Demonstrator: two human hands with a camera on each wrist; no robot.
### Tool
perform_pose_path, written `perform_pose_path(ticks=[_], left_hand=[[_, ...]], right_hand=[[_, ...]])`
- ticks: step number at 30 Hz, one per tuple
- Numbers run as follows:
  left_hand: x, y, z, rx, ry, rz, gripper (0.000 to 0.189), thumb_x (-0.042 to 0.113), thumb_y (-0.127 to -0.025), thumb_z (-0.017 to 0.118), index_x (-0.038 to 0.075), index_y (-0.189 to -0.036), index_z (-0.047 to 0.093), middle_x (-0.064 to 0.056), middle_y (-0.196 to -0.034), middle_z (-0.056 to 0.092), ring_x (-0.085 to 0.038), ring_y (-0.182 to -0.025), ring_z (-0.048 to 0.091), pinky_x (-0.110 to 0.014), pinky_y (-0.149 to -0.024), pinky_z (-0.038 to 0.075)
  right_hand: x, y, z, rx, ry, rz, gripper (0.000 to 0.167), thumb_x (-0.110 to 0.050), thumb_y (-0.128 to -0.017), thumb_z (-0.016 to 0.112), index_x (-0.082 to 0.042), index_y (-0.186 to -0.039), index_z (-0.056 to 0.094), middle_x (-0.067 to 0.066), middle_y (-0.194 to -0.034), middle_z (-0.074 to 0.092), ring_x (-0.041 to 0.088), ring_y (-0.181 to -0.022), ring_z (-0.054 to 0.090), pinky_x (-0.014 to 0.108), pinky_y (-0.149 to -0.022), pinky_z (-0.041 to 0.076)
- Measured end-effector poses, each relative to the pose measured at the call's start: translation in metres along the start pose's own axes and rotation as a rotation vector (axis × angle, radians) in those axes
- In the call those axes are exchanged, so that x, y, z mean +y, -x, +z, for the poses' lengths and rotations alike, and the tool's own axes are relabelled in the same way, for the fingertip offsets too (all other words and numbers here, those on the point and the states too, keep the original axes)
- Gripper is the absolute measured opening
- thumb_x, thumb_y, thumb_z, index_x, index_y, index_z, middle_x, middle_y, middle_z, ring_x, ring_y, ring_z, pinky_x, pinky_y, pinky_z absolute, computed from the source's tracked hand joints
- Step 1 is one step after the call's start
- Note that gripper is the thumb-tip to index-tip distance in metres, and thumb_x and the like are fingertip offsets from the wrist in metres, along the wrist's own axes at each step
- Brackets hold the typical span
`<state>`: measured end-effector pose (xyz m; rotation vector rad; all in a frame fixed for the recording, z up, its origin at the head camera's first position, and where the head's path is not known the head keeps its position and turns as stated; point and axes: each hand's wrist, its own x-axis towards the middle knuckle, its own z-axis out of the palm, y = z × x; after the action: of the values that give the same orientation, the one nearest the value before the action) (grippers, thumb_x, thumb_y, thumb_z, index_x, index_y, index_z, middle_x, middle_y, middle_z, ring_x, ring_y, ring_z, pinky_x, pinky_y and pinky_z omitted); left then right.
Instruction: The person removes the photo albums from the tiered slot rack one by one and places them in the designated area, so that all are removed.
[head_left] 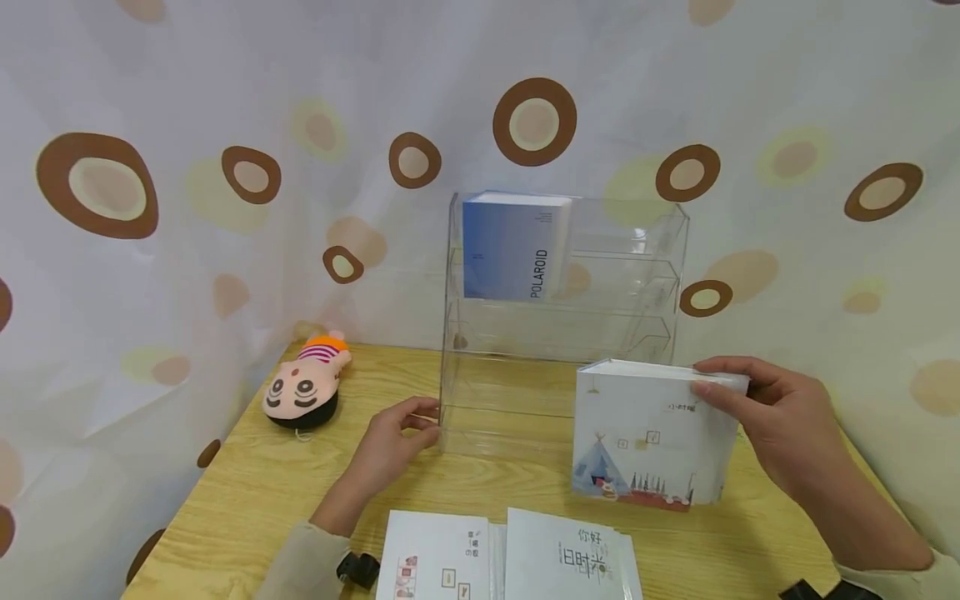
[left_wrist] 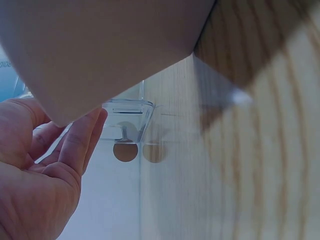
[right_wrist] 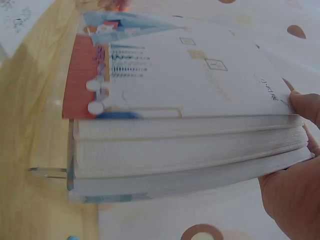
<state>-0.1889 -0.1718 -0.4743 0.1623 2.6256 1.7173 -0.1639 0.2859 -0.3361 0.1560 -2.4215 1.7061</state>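
My right hand (head_left: 787, 417) grips a thick white photo album (head_left: 648, 450) by its upper right edge, fingers behind and thumb on the cover. A blue tent and a red strip decorate its cover; in the right wrist view its page edges (right_wrist: 190, 147) face the camera. The album is held upright in front of the right part of a clear tiered rack (head_left: 510, 383). At the rack's left side, my left hand (head_left: 390, 442) holds the lower edge between thumb and bent fingers. A blue album (head_left: 506, 250) marked POLAROID stands in the rack's upper tier.
Two white albums lie at the table's front, the left album (head_left: 435, 554) beside the right album (head_left: 566, 554). A plush doll (head_left: 307, 383) lies at the back left of the wooden table (head_left: 247, 500). A patterned curtain (head_left: 300, 100) hangs behind the rack.
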Motion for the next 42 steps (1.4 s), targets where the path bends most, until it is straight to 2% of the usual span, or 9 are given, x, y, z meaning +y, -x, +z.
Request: perform_pose_path(ticks=[3, 9, 18, 21, 25, 27, 29, 35, 42], left_hand=[[0.001, -0.001, 0.000, -0.001, -0.004, 0.001, 0.040, 0.007, -0.104, 0.078, 0.007, -0.144, 0.073, -0.008, -0.134, 0.078, -0.022, -0.116, 0.075, -0.027, -0.086, 0.062], [0.002, -0.001, 0.000, -0.001, -0.005, -0.003, 0.040, 0.007, -0.105, 0.078, 0.007, -0.144, 0.073, -0.008, -0.134, 0.078, -0.022, -0.117, 0.075, -0.028, -0.088, 0.062], [0.002, 0.000, -0.001, 0.000, -0.011, -0.005, 0.040, 0.008, -0.105, 0.079, 0.008, -0.144, 0.073, -0.007, -0.134, 0.078, -0.022, -0.117, 0.075, -0.032, -0.090, 0.064], [0.003, 0.000, -0.002, 0.000, -0.011, -0.002, 0.040, 0.008, -0.104, 0.079, 0.008, -0.144, 0.073, -0.008, -0.135, 0.078, -0.023, -0.117, 0.075, -0.032, -0.090, 0.064], [0.004, 0.000, -0.002, -0.002, -0.011, -0.005, 0.040, 0.008, -0.105, 0.079, 0.008, -0.144, 0.073, -0.008, -0.135, 0.078, -0.023, -0.117, 0.075, -0.031, -0.089, 0.064], [0.004, 0.001, -0.002, -0.001, -0.015, -0.005, 0.040, 0.008, -0.105, 0.079, 0.008, -0.144, 0.073, -0.008, -0.135, 0.078, -0.022, -0.117, 0.075, -0.031, -0.089, 0.064], [0.004, 0.001, -0.001, 0.001, -0.018, -0.005, 0.040, 0.007, -0.104, 0.079, 0.008, -0.144, 0.073, -0.008, -0.134, 0.078, -0.022, -0.116, 0.075, -0.031, -0.090, 0.064], [0.004, 0.001, -0.001, 0.002, -0.021, 0.001, 0.040, 0.007, -0.104, 0.079, 0.007, -0.144, 0.073, -0.008, -0.134, 0.079, -0.023, -0.117, 0.075, -0.031, -0.090, 0.064], [0.003, 0.001, -0.001, -0.001, -0.018, -0.008, 0.039, 0.007, -0.105, 0.078, 0.009, -0.143, 0.074, -0.008, -0.135, 0.078, -0.022, -0.117, 0.074, -0.032, -0.091, 0.065]], right_hand=[[0.013, 0.007, -0.007, -0.012, -0.104, 0.025, 0.022, 0.002, -0.100, 0.081, -0.014, -0.115, 0.088, -0.011, -0.096, 0.078, 0.005, -0.086, 0.068, 0.016, -0.074, 0.056], [0.034, 0.025, -0.019, -0.035, -0.127, 0.047, 0.021, 0.002, -0.102, 0.078, -0.008, -0.119, 0.086, -0.009, -0.097, 0.078, 0.005, -0.087, 0.069, 0.017, -0.075, 0.057], [0.053, 0.049, -0.034, -0.031, -0.124, 0.141, 0.024, 0.002, -0.106, 0.073, -0.011, -0.122, 0.085, -0.010, -0.101, 0.081, 0.007, -0.089, 0.073, 0.019, -0.074, 0.058], [0.056, 0.056, -0.040, -0.025, -0.016, 0.166, 0.022, -0.003, -0.107, 0.074, -0.014, -0.123, 0.086, -0.012, -0.097, 0.080, 0.006, -0.086, 0.070, 0.020, -0.072, 0.056], [0.063, 0.061, -0.048, -0.049, -0.039, 0.222, 0.022, -0.005, -0.109, 0.072, -0.017, -0.121, 0.086, -0.014, -0.100, 0.082, 0.006, -0.087, 0.072, 0.019, -0.073, 0.058], [0.067, 0.063, -0.051, -0.063, -0.137, 0.265, 0.024, -0.001, -0.109, 0.070, -0.016, -0.119, 0.086, -0.013, -0.103, 0.083, 0.007, -0.089, 0.075, 0.020, -0.075, 0.060], [0.071, 0.064, -0.054, -0.067, -0.148, 0.301, 0.026, -0.002, -0.110, 0.069, -0.018, -0.117, 0.087, -0.014, -0.104, 0.082, 0.007, -0.089, 0.074, 0.019, -0.075, 0.058], [0.080, 0.067, -0.057, -0.084, -0.088, 0.374, 0.024, -0.004, -0.109, 0.072, -0.019, -0.116, 0.088, -0.018, -0.103, 0.081, 0.007, -0.085, 0.073, 0.024, -0.070, 0.060], [0.094, 0.070, -0.062, -0.121, -0.093, 0.386, 0.023, -0.003, -0.109, 0.071, -0.015, -0.118, 0.088, -0.018, -0.108, 0.082, 0.008, -0.090, 0.076, 0.030, -0.073, 0.064]])
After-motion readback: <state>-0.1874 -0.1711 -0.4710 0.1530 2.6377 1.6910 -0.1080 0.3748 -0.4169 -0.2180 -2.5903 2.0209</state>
